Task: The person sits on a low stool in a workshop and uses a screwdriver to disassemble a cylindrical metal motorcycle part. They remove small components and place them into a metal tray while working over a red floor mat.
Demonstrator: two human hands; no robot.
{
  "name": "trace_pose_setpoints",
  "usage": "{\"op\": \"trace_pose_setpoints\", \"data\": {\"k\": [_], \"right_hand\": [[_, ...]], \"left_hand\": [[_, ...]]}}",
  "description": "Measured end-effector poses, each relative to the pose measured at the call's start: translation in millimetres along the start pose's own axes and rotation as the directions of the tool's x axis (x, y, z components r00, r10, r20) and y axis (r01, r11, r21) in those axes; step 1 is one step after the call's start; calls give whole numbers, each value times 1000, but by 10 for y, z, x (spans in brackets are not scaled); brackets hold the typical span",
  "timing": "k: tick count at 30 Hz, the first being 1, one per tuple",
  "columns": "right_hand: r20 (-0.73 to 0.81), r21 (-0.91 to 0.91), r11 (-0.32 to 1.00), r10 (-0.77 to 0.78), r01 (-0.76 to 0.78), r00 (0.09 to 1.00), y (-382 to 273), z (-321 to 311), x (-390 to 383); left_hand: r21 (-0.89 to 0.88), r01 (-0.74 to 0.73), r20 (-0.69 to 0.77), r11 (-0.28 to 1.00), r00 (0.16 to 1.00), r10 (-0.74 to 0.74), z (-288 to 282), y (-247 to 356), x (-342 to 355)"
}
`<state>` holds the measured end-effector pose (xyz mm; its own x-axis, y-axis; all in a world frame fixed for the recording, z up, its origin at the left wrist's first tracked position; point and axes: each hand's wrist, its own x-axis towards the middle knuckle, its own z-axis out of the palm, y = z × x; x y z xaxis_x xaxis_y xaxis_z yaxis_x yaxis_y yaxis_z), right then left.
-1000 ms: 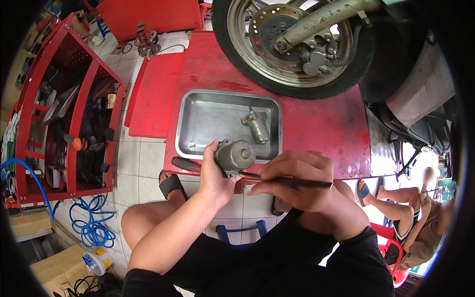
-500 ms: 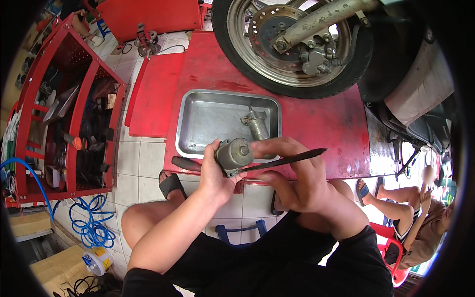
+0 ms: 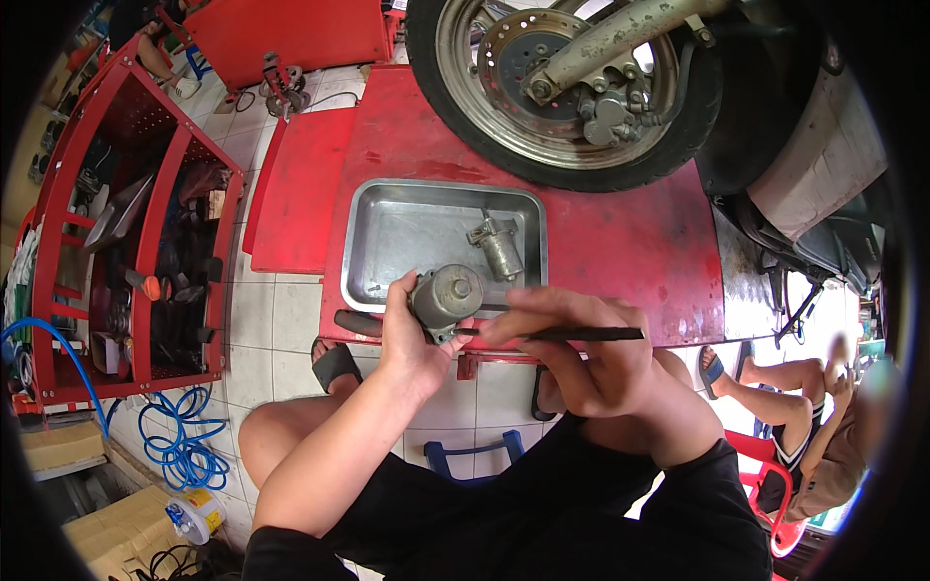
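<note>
My left hand (image 3: 405, 334) is wrapped round a cylindrical metal motor (image 3: 448, 295), worn grey, its round capped end turned up. It is held just over the near edge of a steel tray (image 3: 351, 242). My right hand (image 3: 601, 353) has a long, slim dark tool (image 3: 591, 334) between thumb and fingers, lying nearly level. The tool's left end reaches the flange at the motor's lower edge; whether it touches cannot be made out. The right fingertips are a little blurred. A second, smaller metal cylinder (image 3: 500, 250) with a bracketed end lies in the tray's right part.
The tray rests on a red bench (image 3: 630, 261). A brown tool handle (image 3: 356, 322) lies by its near edge. Beyond stands a motorcycle wheel (image 3: 581, 174). At left are a red tool rack (image 3: 145, 290) and a coiled blue hose (image 3: 184, 436). A seated person (image 3: 823, 455) is at right.
The dark tool has swung from slanting up at its right end to nearly level, turning with my right hand. My left hand and the motor have shifted slightly left.
</note>
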<state>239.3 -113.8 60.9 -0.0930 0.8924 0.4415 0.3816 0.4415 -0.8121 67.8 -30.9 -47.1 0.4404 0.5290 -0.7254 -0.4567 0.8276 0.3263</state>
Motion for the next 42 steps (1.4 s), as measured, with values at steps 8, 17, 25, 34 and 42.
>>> {"op": "trace_pose_setpoints", "data": {"k": [8, 17, 25, 34, 42], "right_hand": [[-15, -130, 984, -125, 122, 992, 96, 38, 63], [-79, -108, 993, -51, 42, 996, 96, 7, 53], [35, -133, 988, -71, 75, 997, 127, -77, 2], [67, -23, 995, -99, 100, 993, 249, -77, -7], [-88, 95, 995, -2, 10, 996, 156, 48, 89]], "left_hand": [[9, -7, -59, 1000, 998, 7, 65, 2, -37], [3, 0, -10, 1000, 1000, 0, 10, 13, -10], [43, -10, 25, 999, 1000, 9, -19, 22, 1], [45, -22, -65, 999, 998, 25, 82, 67, -57], [51, -31, -44, 998, 998, 33, 92, 62, -71]]}}
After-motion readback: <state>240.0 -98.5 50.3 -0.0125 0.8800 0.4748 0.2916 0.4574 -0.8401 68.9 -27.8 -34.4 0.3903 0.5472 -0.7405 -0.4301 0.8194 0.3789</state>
